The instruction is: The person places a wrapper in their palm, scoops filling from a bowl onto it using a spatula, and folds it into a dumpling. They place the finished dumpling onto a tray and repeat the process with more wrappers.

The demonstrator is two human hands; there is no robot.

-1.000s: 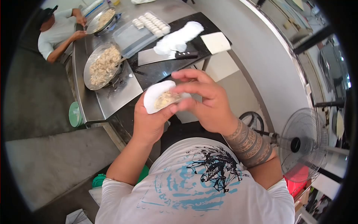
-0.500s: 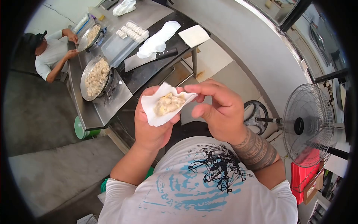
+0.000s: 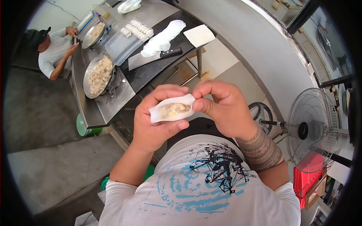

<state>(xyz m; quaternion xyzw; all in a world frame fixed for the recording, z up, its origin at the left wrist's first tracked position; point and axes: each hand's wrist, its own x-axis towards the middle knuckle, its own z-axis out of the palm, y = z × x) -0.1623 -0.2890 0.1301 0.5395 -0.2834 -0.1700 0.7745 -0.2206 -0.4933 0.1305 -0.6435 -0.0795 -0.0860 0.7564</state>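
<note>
A white dough wrapper [image 3: 155, 114] with pale filling [image 3: 175, 110] in its middle lies cupped in my left hand [image 3: 151, 120]. Its sides are folded up around the filling, and the top is open. The fingers of my left hand are behind it, with the thumb along its lower edge. My right hand [image 3: 222, 107] pinches the wrapper's right end between thumb and forefinger. Beyond my hands, a metal bowl of filling [image 3: 100, 76] and a cleaver [image 3: 143, 60] rest on the table.
On the table [image 3: 151, 73] are a plastic box [image 3: 120, 47] with rows of dumplings, a white cloth [image 3: 164, 38] and a stack of wrappers [image 3: 200, 35]. A co-worker [image 3: 56, 51] sits at the far left. A fan [image 3: 313, 130] stands at the right.
The wrapper was spread flatter; now its sides are drawn up into a boat shape. My right thumb has closed against its right end. The co-worker's hands have moved off the far bowl.
</note>
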